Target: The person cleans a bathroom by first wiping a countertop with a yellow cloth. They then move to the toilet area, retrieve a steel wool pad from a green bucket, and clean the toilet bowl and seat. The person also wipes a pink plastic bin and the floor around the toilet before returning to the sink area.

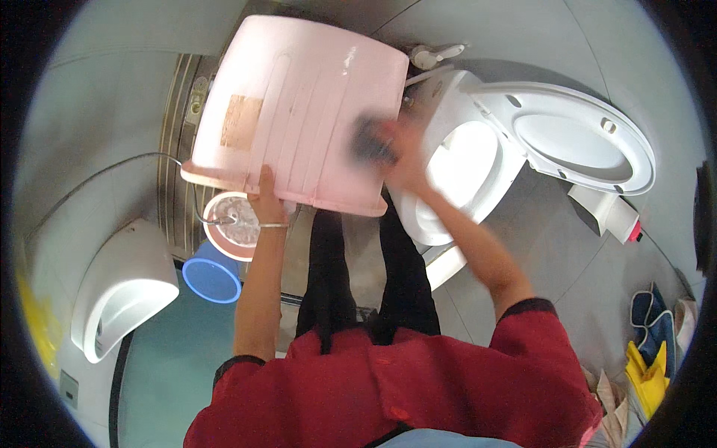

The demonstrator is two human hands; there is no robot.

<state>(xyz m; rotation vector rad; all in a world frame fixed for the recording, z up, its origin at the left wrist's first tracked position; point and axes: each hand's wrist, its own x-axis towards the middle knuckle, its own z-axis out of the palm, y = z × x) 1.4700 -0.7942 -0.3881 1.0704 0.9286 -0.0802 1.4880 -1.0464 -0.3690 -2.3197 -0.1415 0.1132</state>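
Note:
A large pink plastic tub (313, 112) is tipped on its side in front of me, its ribbed outer wall facing up and its rim towards me. A worn brownish label sticks to that wall. My left hand (269, 199) grips the rim, with the thumb on the outside. Blurred by motion, my right hand (400, 154) holds a dark grey scrubbing pad (367, 140) against the tub's right side. Below left of the tub, a hose (196, 210) runs into a round bucket of water (235, 210).
A blue bucket (212, 280) stands beside the water bucket. At the left is a wall urinal (126, 297); at the right, a toilet (498, 185) with its lid raised. A white bin (602, 210) and yellow cloth (647, 372) lie further right.

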